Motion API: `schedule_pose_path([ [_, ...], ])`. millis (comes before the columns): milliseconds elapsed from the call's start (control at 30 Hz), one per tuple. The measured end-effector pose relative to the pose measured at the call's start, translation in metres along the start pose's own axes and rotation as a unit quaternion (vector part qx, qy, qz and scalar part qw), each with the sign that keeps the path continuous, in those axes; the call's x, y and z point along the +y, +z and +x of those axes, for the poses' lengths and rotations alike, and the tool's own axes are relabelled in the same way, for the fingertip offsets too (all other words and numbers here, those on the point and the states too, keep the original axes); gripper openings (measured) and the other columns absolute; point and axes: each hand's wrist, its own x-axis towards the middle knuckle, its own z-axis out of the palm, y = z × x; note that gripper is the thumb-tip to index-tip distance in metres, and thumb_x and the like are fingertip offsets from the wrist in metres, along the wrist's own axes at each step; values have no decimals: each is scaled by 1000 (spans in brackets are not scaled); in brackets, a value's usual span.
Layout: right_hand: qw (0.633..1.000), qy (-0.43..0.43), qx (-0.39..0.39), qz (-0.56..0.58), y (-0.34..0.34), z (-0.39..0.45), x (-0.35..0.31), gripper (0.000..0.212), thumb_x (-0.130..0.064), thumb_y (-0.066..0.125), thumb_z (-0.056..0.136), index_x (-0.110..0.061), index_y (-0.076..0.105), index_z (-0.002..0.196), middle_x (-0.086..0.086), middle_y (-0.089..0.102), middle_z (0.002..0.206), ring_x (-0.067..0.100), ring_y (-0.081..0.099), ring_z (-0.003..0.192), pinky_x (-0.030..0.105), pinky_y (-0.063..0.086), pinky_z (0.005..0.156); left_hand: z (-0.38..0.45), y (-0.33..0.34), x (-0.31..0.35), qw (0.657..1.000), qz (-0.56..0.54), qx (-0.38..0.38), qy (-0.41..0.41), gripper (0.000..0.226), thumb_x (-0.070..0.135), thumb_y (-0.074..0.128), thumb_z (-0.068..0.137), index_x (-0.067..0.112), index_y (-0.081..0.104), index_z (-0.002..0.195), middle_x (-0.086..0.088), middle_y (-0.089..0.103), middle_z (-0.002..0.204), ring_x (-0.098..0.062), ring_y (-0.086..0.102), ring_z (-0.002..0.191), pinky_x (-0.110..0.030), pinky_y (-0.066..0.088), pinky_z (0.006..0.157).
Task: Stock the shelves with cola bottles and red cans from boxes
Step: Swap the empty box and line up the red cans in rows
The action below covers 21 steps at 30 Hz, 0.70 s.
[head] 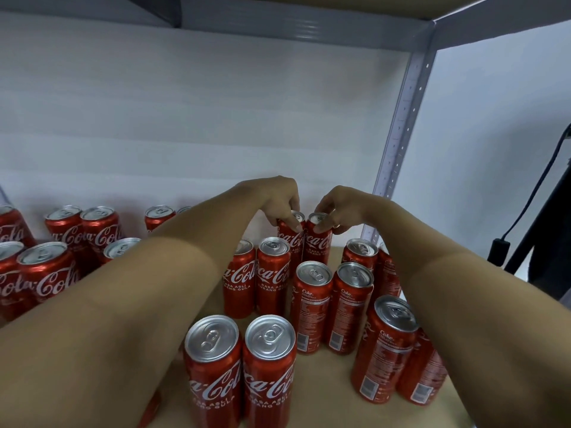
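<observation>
While each hand grips 1 can: L hand [279, 197], R hand [338, 208], 2 rear cans [316, 239].

A shop stockroom or store aisle: a grey metal shelving unit with a perforated upright post [398, 131] and a shelf beam overhead [309, 29], a tan shelf board [333, 381] crowded with rows of identical red cola cans [268, 366], plain white wall [185, 118] behind the shelf's back edge

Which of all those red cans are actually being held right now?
Only the two at the back: the left hand grips one can, the right hand grips its neighbour. Every other can stands untouched.
</observation>
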Motion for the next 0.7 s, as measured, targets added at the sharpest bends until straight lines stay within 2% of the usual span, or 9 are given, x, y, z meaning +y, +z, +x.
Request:
schedule_pose_path([
  [467, 1000, -27, -5, -12, 31, 36, -65, 41, -24, 84, 81, -6, 73, 115, 12, 74, 107, 31, 73, 96, 44, 63, 83, -24, -13, -74, 999, -3, 12, -33, 51, 41, 89, 77, 17, 76, 120, 1, 75, 106, -17, 77, 81, -37, 65, 81],
  [700, 1000, -22, -4, -19, 34, 41, -77, 37, -23, 81, 84, -5, 73, 115, 12, 74, 108, 30, 73, 97, 43, 63, 84, -31, -15, -84, 999, -11, 16, -32, 47, 40, 87, 79, 17, 76, 119, 3, 75, 102, -15, 77, 77, -37, 64, 82],
])
